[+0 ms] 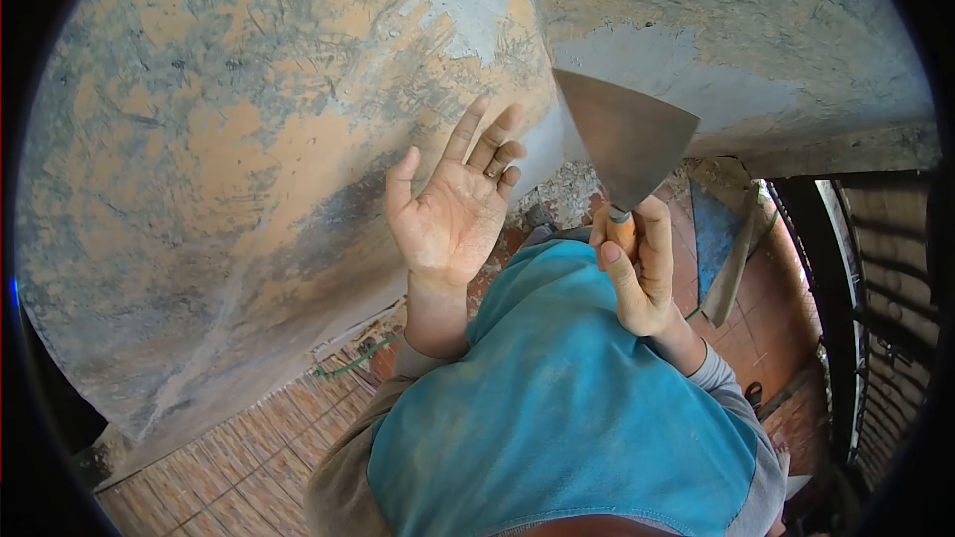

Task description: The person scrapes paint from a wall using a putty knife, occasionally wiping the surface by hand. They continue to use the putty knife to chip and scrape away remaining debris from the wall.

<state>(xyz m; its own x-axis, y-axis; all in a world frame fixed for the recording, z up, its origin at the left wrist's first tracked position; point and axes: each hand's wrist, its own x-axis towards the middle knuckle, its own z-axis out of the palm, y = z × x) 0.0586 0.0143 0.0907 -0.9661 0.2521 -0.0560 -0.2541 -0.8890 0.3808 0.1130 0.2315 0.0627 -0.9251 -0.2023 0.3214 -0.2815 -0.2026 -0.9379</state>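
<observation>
My right hand [645, 273] is wrapped round the wooden handle of a putty knife [629, 129]. Its wide, fan-shaped metal blade points up, in front of the corner where two walls meet. Palm up, my left hand [456, 209] is raised with its fingers apart and slightly curled; nothing lies in it, and pale dust marks the palm and wrist. Behind that hand is a wall [219, 179] with peeling paint in grey, green and orange patches. Bare grey plaster shows near the top.
A second scraped wall [686, 70] runs off to the right. Dark metal bars [875, 308] stand at the right edge. A blue piece [712, 229] and a long board-like strip [734, 264] lean near them. Tiled floor [234, 467] and a green cord [363, 358] lie below.
</observation>
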